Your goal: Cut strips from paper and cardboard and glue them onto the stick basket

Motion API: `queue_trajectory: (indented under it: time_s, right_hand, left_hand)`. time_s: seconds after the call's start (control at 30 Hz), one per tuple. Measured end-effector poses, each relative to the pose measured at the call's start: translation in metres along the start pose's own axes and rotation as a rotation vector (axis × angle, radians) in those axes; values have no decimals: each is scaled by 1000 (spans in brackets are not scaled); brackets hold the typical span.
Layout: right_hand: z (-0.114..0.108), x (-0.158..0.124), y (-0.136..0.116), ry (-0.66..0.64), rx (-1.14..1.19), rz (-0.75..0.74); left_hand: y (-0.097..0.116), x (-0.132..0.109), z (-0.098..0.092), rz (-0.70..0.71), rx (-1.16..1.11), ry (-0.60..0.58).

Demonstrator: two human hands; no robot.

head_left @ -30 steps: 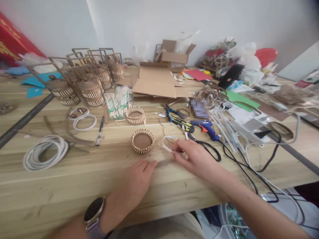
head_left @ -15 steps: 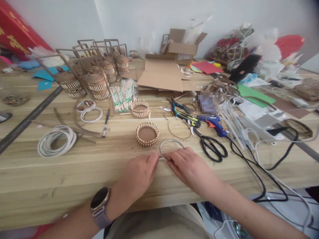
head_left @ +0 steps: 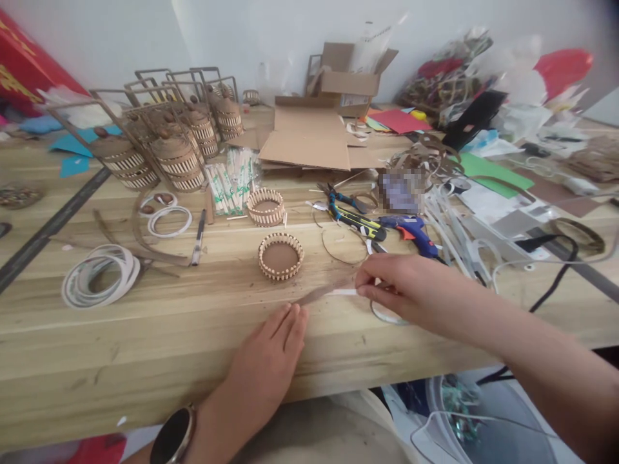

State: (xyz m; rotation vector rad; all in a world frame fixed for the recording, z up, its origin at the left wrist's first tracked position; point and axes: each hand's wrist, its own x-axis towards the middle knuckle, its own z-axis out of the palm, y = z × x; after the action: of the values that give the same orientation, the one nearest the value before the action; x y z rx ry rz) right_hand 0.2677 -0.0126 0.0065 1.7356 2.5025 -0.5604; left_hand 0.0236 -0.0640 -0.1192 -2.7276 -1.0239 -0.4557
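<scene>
My left hand lies flat on the wooden table, fingers stretched out, its fingertips pressing down the near end of a thin brown strip. My right hand is closed in a pinch on the other end of that strip, where a white backing peels away and curls below the hand. A small round basket base of little sticks stands just beyond the strip. A second one stands farther back.
Scissors, pliers and a blue glue gun lie right of the baskets. Tape rolls lie at left. Finished wooden lanterns and cardboard boxes stand at the back. Black and white cables run across the right.
My right hand has moved right, pulling the strip out straight and peeling the white backing off it. My left hand stays pressed on the near end.
</scene>
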Motion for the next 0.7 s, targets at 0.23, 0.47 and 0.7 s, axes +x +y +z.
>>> queue_trajectory:
  time_s: [0.23, 0.47, 0.7]
  right_hand:
    - [4, 47, -9, -372, 228, -107]
    - [25, 76, -21, -456, 187, -166]
    - [34, 88, -23, -466, 112, -214]
  left_hand:
    - [10, -8, 9, -22, 77, -41]
    - [18, -11, 8, -63, 77, -23]
    - [21, -15, 8, -75, 57, -38]
